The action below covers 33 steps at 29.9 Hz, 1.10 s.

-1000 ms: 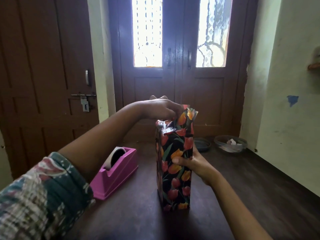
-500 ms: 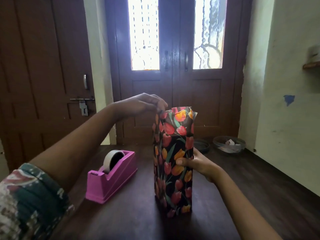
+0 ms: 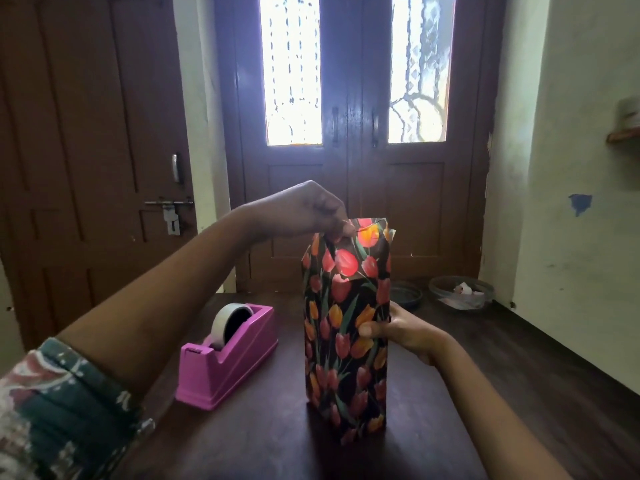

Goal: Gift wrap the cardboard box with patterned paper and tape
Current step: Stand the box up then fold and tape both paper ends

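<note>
The box (image 3: 346, 341) stands upright on the table (image 3: 263, 441), just right of the dispenser (image 3: 230, 355). Tulip-print paper (image 3: 349, 268) covers every face in view, so the body wrap appears complete.

The top end remains open. Paper stands above the box edge as a loose collar, with creases started but no flap laid flat (no tape is visible on the top).

The left hand (image 3: 304, 211) is at the near top edge; its fingers (image 3: 337, 230) are curled together and pinch the paper rim. The right hand (image 3: 398, 329) steadies the box at mid-height on the right side, thumb (image 3: 369, 330) pressed on the front face; the other fingers are hidden behind the box, so their position cannot be told.

Judged remaining work:
- fold the top flaps down;
- tape them from the dispenser, which holds a roll (image 3: 230, 322).

The bottom end rests on the table; its state cannot be seen.
</note>
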{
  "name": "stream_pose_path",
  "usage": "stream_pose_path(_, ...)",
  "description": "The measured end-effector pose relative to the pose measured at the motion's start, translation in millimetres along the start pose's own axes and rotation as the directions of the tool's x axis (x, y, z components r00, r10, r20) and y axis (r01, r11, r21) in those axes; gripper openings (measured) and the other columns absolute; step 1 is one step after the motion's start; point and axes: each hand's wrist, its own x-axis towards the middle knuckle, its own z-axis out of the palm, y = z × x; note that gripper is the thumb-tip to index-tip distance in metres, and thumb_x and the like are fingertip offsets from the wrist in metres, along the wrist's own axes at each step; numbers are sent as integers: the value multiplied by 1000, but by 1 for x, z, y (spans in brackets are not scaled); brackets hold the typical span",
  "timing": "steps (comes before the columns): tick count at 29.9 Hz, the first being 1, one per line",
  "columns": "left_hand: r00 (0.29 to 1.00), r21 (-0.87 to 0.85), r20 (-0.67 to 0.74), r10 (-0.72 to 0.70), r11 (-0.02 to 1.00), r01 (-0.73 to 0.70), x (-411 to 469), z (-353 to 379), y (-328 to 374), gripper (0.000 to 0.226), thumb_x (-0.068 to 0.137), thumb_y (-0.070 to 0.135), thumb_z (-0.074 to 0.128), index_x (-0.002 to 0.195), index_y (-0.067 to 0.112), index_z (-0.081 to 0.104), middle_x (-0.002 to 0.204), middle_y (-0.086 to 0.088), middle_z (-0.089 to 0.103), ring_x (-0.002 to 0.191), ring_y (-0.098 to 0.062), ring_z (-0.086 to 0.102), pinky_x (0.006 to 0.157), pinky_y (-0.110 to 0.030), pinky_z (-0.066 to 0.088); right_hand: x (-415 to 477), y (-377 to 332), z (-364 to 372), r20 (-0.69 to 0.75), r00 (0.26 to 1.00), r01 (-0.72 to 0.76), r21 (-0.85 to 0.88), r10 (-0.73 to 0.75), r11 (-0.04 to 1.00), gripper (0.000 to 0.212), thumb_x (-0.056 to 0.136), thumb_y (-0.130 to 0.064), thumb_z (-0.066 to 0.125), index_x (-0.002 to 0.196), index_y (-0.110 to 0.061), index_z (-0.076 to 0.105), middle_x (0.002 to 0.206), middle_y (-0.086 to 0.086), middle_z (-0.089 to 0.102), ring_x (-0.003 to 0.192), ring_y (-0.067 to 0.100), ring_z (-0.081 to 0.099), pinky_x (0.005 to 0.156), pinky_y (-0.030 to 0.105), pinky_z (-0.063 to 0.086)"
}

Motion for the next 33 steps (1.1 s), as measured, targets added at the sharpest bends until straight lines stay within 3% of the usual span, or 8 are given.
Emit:
stream_pose_path(4,987,-16,131,-95,995,98,-5,-9,-7,40,89,35,48,112,7,64,110,0,65,104,-8,60,85,-8,45,-4,-5,-3,65,998,-3,26,2,1000,97,39,-57,85,125,-30,47,120,-4,62,111,13,60,96,32,48)
stream_pose_path(7,968,66,204,-147,988,136,-11,-19,-13,32,89,23,48,117,13,59,107,12,62,100,3,58,84,-10,44,-6,-15,-4,120,993,-11,17,9,1000,90,37,-51,87,117,-33,51,119,-4,62,111,12,59,89,23,50)
stream_pose_path(12,998,147,-18,-63,987,65,-11,-15,-24,16,81,23,70,87,8,68,87,-8,69,85,-23,66,79,-35,54,-10,-19,-4,65,996,53,23,-54,998,91,51,-49,82,130,-27,43,128,-2,58,117,15,55,94,26,47)
stream_pose_path(18,976,321,-211,-52,940,120,-3,0,-28,11,83,28,68,82,16,69,77,7,64,76,-3,58,75,-28,42,-8,-21,20,-244,946,204,-60,-213,977,111,42,-57,78,133,-44,15,116,-26,46,101,-5,52,84,19,43)
stream_pose_path(22,996,257,-92,8,966,16,-12,-11,-28,7,80,33,70,77,31,64,88,8,61,88,-7,57,78,-26,44,-7,-18,15,-318,924,220,-17,-214,975,74,48,-52,72,113,-46,36,110,-16,55,96,-1,58,73,14,47)
stream_pose_path(26,999,81,-6,32,996,-32,-24,-10,-32,34,76,45,62,91,15,69,98,2,65,96,-14,61,83,-29,49,-7,-18,5,-197,954,223,-29,-225,974,82,54,-44,71,126,-46,31,117,-13,54,95,-8,60,71,8,48)
stream_pose_path(30,986,-5,165,-25,1000,26,-26,-13,-29,40,74,50,66,99,18,65,101,6,66,100,-18,62,87,-37,51,-5,-16,-7,-107,980,164,-30,-166,986,102,56,-43,70,142,-43,16,130,-7,49,111,5,56,89,21,48)
stream_pose_path(33,979,183,187,-83,982,48,-26,-19,-30,42,74,38,70,108,14,64,102,1,67,95,-21,64,82,-42,55,-4,-17,-13,-96,987,132,8,-131,991,103,59,-39,69,144,-45,11,135,1,49,118,17,54,103,39,42)
